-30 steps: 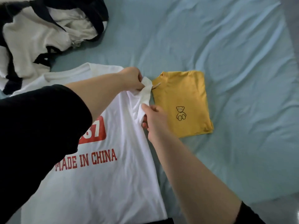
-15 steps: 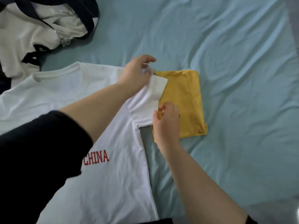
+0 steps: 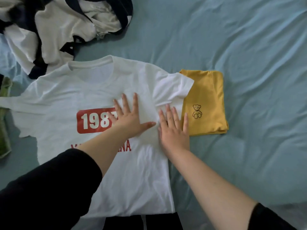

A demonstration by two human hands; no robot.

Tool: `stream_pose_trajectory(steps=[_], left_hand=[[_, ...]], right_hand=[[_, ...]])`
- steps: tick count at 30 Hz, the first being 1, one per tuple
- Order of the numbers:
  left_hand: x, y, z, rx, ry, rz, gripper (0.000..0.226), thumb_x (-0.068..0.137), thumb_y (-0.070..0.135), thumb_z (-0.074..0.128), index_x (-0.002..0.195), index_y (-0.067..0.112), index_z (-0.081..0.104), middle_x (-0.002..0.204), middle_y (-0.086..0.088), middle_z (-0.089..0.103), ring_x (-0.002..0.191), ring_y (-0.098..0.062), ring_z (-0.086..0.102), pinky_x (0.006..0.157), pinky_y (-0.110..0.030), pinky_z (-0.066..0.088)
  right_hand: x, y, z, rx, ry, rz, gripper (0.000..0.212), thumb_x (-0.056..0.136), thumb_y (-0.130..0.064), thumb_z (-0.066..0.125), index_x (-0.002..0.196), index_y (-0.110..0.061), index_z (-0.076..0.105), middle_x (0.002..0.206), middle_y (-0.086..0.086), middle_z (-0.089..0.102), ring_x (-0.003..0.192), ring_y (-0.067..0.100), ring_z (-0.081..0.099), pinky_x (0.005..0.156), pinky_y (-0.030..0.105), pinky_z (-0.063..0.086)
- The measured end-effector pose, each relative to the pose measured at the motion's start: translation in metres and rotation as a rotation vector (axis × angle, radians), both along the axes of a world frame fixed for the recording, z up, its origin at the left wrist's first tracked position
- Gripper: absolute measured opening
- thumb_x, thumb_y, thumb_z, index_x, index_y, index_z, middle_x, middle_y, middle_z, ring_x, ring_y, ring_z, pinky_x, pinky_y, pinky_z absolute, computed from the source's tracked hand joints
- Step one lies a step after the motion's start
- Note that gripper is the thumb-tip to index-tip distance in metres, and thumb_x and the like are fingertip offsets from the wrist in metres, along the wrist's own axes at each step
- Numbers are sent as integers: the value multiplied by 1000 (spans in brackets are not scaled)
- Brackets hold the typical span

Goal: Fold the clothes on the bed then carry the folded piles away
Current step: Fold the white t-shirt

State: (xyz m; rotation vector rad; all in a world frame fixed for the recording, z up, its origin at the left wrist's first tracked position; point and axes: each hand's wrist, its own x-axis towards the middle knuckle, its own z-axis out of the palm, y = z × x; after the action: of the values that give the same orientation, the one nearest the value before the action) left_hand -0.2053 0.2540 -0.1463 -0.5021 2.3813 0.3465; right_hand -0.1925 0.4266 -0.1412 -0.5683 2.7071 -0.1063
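— White T-shirt [image 3: 66,97]?
— Spread flat, print side up, on the blue sheet [image 3: 249,47], collar away from the person. Its right sleeve overlaps the folded yellow top [image 3: 207,97] just beside it.
— Hands?
— Both flat, fingers straight and spread, gripping nothing. Left hand [image 3: 127,120] presses the chest, partly covering the red print. Right hand [image 3: 174,130] presses near the right armpit, outermost finger over the yellow top's edge.
— Rest?
— Cream-and-navy garment [image 3: 58,22] heaped at far left, touching the shirt's shoulder. Green cloth [image 3: 4,130] at the left edge.
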Motion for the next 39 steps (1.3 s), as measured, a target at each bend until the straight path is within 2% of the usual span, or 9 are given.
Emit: stream_pose_trajectory(steps=[4,8,13,16,18,24,29,35,39], left_hand=[[78,-14,4,6,55,-196,102,70,86,25,131,43,-45,144,3,-49,128,-24,-49,109,-62,-15],[184,-29,13,25,-74,-352,97,75,85,17,130,37,-47,137,4,-57,125,-23,-54,107,-62,-22],[251,-41,35,94,-225,-473,101,84,66,43,134,42,-41,142,4,-50,133,-26,-43,112,-61,-11],[271,-42,49,174,-263,-429,89,87,60,44,145,43,-21,153,4,-36,142,-24,-30,116,-55,-1],[280,-39,55,225,-285,-405,85,88,59,44,148,42,-14,155,6,-30,144,-23,-25,117,-51,5],[305,-13,55,251,-145,-316,73,93,53,41,152,32,4,160,3,-14,148,-24,-10,118,-47,7],[319,21,54,296,120,-194,62,90,47,50,145,28,30,152,1,28,139,-22,27,111,-36,27],[328,70,50,349,129,-254,77,75,56,61,141,31,31,140,7,36,129,-19,36,106,-33,28],[326,87,41,336,234,-186,40,86,35,56,125,30,49,122,9,51,111,-17,48,92,-29,34]], right_hand=[[70,-2,2,30,-143,290,63,101,-49,20,152,-29,-11,155,-5,-29,142,15,-30,111,47,-28],[128,15,1,147,-260,102,70,98,-57,15,141,-31,-33,144,-12,-45,136,12,-39,113,49,-22],[183,23,30,-112,-344,-307,74,91,-28,55,154,-24,16,163,-1,1,149,19,9,118,35,14],[203,29,43,-326,-354,-786,59,83,-11,67,138,-7,45,133,14,52,122,30,51,102,36,39],[209,34,46,-334,-472,-1023,42,80,-14,73,117,-5,55,107,13,63,95,28,61,82,33,47],[227,45,35,-293,-594,-1099,17,78,-18,77,84,-12,63,88,8,67,79,21,61,69,30,44],[256,50,36,-428,-628,-1126,16,86,-19,67,75,-8,63,78,11,65,74,22,58,63,31,42],[268,63,49,-719,-713,-1362,14,87,-11,68,83,-5,56,86,19,63,75,26,58,66,38,49],[264,73,54,-887,-815,-1495,15,86,-6,69,87,-3,54,87,14,65,61,19,65,49,29,57]])
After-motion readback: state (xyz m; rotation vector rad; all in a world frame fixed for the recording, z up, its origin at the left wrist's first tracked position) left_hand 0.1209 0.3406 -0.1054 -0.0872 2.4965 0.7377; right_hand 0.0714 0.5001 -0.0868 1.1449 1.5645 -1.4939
